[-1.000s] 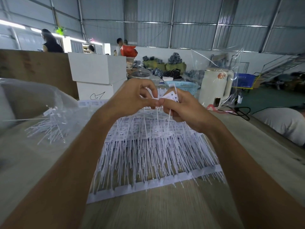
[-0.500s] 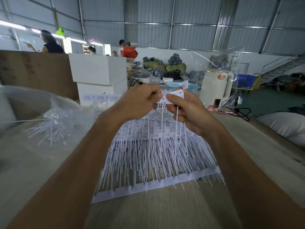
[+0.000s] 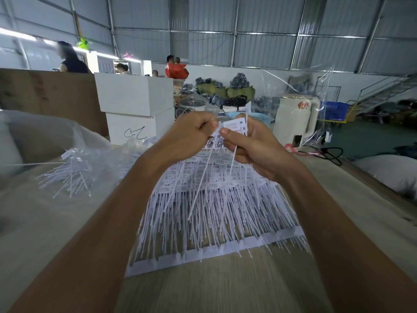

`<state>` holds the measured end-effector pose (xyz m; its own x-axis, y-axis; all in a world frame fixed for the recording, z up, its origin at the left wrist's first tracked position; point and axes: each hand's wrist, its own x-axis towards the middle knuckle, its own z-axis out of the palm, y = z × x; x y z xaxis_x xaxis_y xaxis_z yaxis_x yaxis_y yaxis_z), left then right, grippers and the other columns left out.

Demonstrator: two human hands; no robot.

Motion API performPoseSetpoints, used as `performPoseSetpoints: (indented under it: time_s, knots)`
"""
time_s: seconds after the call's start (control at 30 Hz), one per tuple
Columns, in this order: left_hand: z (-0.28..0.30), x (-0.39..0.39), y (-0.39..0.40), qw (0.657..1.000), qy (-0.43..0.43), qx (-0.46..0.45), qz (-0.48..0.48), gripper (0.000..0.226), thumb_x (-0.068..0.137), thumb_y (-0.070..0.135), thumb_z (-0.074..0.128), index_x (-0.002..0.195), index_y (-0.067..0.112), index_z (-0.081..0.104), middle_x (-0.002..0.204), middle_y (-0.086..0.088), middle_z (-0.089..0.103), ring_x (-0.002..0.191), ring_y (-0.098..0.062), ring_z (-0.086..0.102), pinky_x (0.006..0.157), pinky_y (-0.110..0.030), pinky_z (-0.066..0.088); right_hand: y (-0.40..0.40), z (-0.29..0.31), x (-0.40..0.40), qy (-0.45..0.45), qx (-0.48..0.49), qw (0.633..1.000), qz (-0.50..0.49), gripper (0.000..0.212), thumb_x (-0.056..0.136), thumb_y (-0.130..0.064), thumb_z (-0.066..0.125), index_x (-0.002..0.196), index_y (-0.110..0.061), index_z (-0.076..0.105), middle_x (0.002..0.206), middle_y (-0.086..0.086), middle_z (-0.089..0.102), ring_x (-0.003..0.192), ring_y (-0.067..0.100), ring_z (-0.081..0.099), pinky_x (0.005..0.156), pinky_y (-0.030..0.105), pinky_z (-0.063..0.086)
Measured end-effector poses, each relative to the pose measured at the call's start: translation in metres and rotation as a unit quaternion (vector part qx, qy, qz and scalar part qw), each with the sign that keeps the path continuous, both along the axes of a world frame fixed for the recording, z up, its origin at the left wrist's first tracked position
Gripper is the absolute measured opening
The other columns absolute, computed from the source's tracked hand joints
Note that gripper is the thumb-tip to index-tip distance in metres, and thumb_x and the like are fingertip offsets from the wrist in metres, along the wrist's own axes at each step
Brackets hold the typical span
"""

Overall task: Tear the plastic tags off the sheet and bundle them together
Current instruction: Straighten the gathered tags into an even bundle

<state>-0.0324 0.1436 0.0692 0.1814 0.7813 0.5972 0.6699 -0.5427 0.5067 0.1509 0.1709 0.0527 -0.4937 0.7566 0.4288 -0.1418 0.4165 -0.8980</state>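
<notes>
As a sheet of plastic tags lies spread on the wooden table at 6 o'clock, a person's left hand and right hand pinch torn-off tags above it, white boxes stacked at 11 o'clock.

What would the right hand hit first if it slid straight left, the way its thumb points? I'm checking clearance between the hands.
Almost at once, the left hand: the right hand pinches the plastic tags with its thumb tip beside the left fingers, though depth is unclear.
</notes>
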Motion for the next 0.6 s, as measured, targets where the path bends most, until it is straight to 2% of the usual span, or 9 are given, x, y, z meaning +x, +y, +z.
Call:
performPoseSetpoints:
  time_s: [0.07, 0.13, 0.23, 0.3, 0.37, 0.43, 0.5, 0.6]
  knots:
    - [0.0, 0.001, -0.001, 1.0, 0.007, 0.008, 0.0, 0.031, 0.105, 0.021, 0.047, 0.076, 0.015, 0.055, 0.063, 0.002, 0.051, 0.049, 0.0, 0.038, 0.052, -0.02, 0.036, -0.001, 0.002, -0.001, -0.036, 0.02, 0.999, -0.014, 0.018, 0.097, -0.026, 0.069, 0.096, -0.016, 0.054, 0.063, -0.004, 0.046, 0.05, 0.006, 0.036, 0.04, 0.018, 0.024]
    - [0.002, 0.003, -0.001, 1.0, 0.009, 0.019, 0.0, 0.03, 0.105, 0.02, 0.047, 0.081, 0.006, 0.056, 0.063, 0.001, 0.05, 0.048, -0.001, 0.038, 0.048, -0.016, 0.031, -0.001, 0.004, -0.001, -0.039, 0.014, 0.999, -0.028, 0.026, 0.094, -0.035, 0.072, 0.084, -0.02, 0.053, 0.063, -0.003, 0.043, 0.052, 0.009, 0.034, 0.039, 0.019, 0.023]
    - [0.003, 0.005, -0.001, 0.997, 0.031, 0.064, 0.02, 0.028, 0.104, 0.018, 0.049, 0.081, 0.004, 0.055, 0.06, 0.002, 0.048, 0.051, -0.006, 0.038, 0.051, -0.025, 0.031, 0.0, 0.003, -0.001, -0.034, -0.009, 0.999, -0.038, 0.034, 0.093, -0.041, 0.072, 0.071, -0.026, 0.051, 0.058, -0.004, 0.043, 0.046, 0.009, 0.034, 0.038, 0.018, 0.022]
    - [0.003, 0.006, -0.001, 0.996, 0.037, 0.074, 0.024, 0.028, 0.104, 0.018, 0.049, 0.08, 0.005, 0.055, 0.06, 0.001, 0.048, 0.054, -0.011, 0.039, 0.053, -0.027, 0.03, 0.0, 0.002, -0.002, -0.018, -0.011, 0.999, -0.034, 0.033, 0.095, -0.037, 0.07, 0.072, -0.025, 0.05, 0.058, -0.006, 0.041, 0.046, 0.008, 0.034, 0.038, 0.017, 0.023]
    - [0.003, 0.006, -0.001, 0.998, 0.024, 0.06, 0.015, 0.029, 0.104, 0.017, 0.049, 0.079, 0.003, 0.054, 0.061, 0.001, 0.047, 0.054, -0.01, 0.038, 0.054, -0.028, 0.03, -0.001, 0.001, -0.002, -0.005, 0.0, 1.0, -0.025, 0.033, 0.096, -0.032, 0.07, 0.072, -0.024, 0.049, 0.059, -0.004, 0.039, 0.048, 0.009, 0.034, 0.038, 0.017, 0.023]
    - [0.004, 0.004, -0.001, 0.999, -0.001, 0.032, 0.0, 0.03, 0.104, 0.016, 0.049, 0.077, 0.004, 0.056, 0.063, 0.002, 0.048, 0.055, -0.007, 0.039, 0.057, -0.028, 0.034, -0.003, 0.003, -0.002, -0.026, 0.047, 0.998, -0.025, 0.032, 0.097, -0.03, 0.068, 0.074, -0.02, 0.049, 0.059, 0.0, 0.04, 0.049, 0.012, 0.032, 0.04, 0.02, 0.023]
    - [0.007, 0.0, 0.0, 0.999, -0.036, -0.008, -0.026, 0.032, 0.103, 0.012, 0.05, 0.072, 0.012, 0.058, 0.063, 0.006, 0.051, 0.058, -0.008, 0.045, 0.065, -0.03, 0.043, -0.006, 0.007, -0.001, -0.066, 0.125, 0.989, -0.052, 0.028, 0.099, -0.027, 0.066, 0.08, -0.015, 0.049, 0.058, 0.0, 0.044, 0.049, 0.011, 0.035, 0.043, 0.021, 0.028]
    - [0.009, -0.005, 0.001, 0.99, -0.097, -0.064, -0.075, 0.035, 0.101, 0.005, 0.051, 0.068, 0.013, 0.06, 0.053, 0.015, 0.049, 0.05, 0.0, 0.042, 0.06, -0.018, 0.04, -0.012, 0.011, -0.004, -0.109, 0.268, 0.951, -0.105, 0.021, 0.1, -0.023, 0.064, 0.084, -0.019, 0.051, 0.065, 0.0, 0.049, 0.057, 0.006, 0.042, 0.055, 0.019, 0.034]
